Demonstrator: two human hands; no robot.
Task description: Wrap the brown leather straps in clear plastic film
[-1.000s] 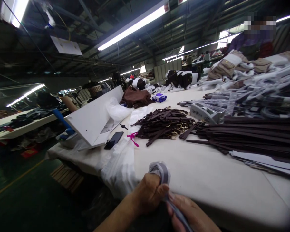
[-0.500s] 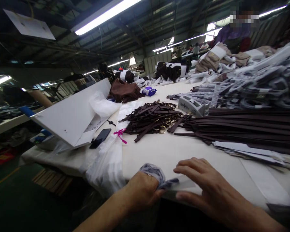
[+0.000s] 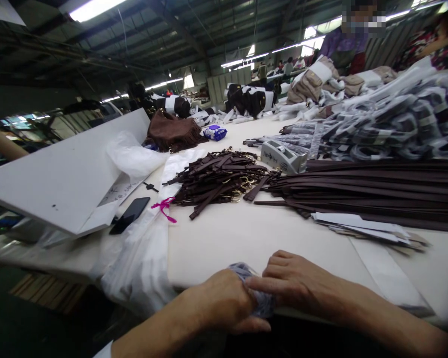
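Observation:
At the table's near edge, my left hand [image 3: 226, 301] is wrapped round a coiled strap in clear plastic [image 3: 265, 303], which looks blue-grey through the film. My right hand [image 3: 293, 279] closes on the coil from the other side, its index finger lying across the plastic. Much of the coil is hidden behind my fingers. Beyond my hands lies a heap of short dark brown straps [image 3: 216, 179] with gold-coloured hooks. Long dark brown straps [image 3: 377, 191] are laid out to its right.
A grey tape dispenser [image 3: 283, 156] stands behind the straps, near a pile of plastic-wrapped straps [image 3: 392, 119]. Paper strips [image 3: 369, 229] lie at right. On the left are a phone [image 3: 130, 215], plastic sleeves [image 3: 140, 263], a white board [image 3: 59, 174] and a brown fringed bag [image 3: 173, 130].
My right hand has moved left from beside the coil and closed onto it. The loose wrapped end that stuck out to the right is now folded in. The view has swung slightly right.

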